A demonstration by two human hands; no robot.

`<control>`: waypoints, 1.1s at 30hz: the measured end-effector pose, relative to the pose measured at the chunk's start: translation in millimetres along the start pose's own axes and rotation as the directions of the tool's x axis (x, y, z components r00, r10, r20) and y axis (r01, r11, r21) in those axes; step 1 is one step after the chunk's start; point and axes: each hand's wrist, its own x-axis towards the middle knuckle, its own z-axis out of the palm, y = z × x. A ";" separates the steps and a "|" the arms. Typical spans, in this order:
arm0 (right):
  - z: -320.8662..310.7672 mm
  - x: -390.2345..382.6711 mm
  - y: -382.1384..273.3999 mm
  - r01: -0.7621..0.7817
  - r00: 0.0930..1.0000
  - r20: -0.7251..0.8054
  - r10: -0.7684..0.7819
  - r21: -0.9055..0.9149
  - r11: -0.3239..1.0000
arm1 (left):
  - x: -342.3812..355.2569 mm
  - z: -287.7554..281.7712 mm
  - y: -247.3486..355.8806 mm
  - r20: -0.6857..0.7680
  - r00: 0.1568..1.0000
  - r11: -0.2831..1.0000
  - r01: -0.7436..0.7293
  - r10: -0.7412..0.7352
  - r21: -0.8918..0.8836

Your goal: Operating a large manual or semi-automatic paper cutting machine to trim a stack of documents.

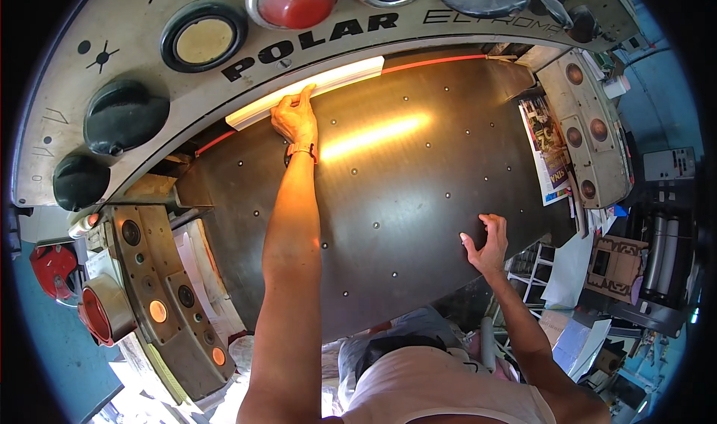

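My left hand (296,118) reaches across the dark metal table (388,226) of a cutting machine. Its fingers are bent together on the near edge of a long, narrow stack of white paper (314,90), which runs under the overhanging control panel. A thin red strip (433,63) shows beyond both ends of the stack. An orange band circles my left wrist. My right hand (489,246) hovers over or rests on the table's near right edge, thumb and fingers apart, holding nothing; whether it touches the metal I cannot tell.
Knobs and round buttons crowd the control panel (314,42) above. Button boxes (149,275) (586,125) flank the table at left and right. Printed sheets (549,151) lie at its right edge. A red helmet (54,271) sits far left, and a white rack (532,271) stands right of the table.
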 end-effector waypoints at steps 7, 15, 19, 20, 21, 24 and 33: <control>-2.4 -7.0 -1.7 -0.108 0.994 -0.004 0.109 0.075 0.991 | 1.8 0.8 -4.2 -0.051 0.993 0.992 -0.102 0.106 0.075; -0.7 -188.6 -60.6 -0.240 0.928 0.361 0.093 0.388 0.890 | 1.0 0.5 1.0 0.015 1.000 1.000 -0.004 0.004 0.008; 44.6 -179.3 -17.3 -0.616 0.656 0.216 0.723 0.707 0.348 | -0.4 0.1 5.9 -0.007 1.000 0.996 -0.019 0.020 0.084; 47.7 -168.3 -6.3 -0.571 0.720 0.173 0.672 0.698 0.431 | -0.5 0.0 7.4 -0.015 0.999 0.997 -0.040 0.041 0.070; 50.4 -156.4 3.2 -0.558 0.714 0.173 0.678 0.726 0.402 | -0.6 -0.5 8.3 -0.016 0.999 0.998 -0.046 0.047 0.041; 46.0 -141.9 13.8 -0.184 0.977 0.083 0.198 -0.148 0.972 | -0.7 -0.4 9.3 -0.017 0.997 0.997 -0.071 0.071 0.024; 72.6 -159.4 52.8 -0.538 0.843 0.048 0.536 0.091 0.838 | -0.8 -1.2 7.1 -0.025 0.999 1.000 -0.027 0.027 0.002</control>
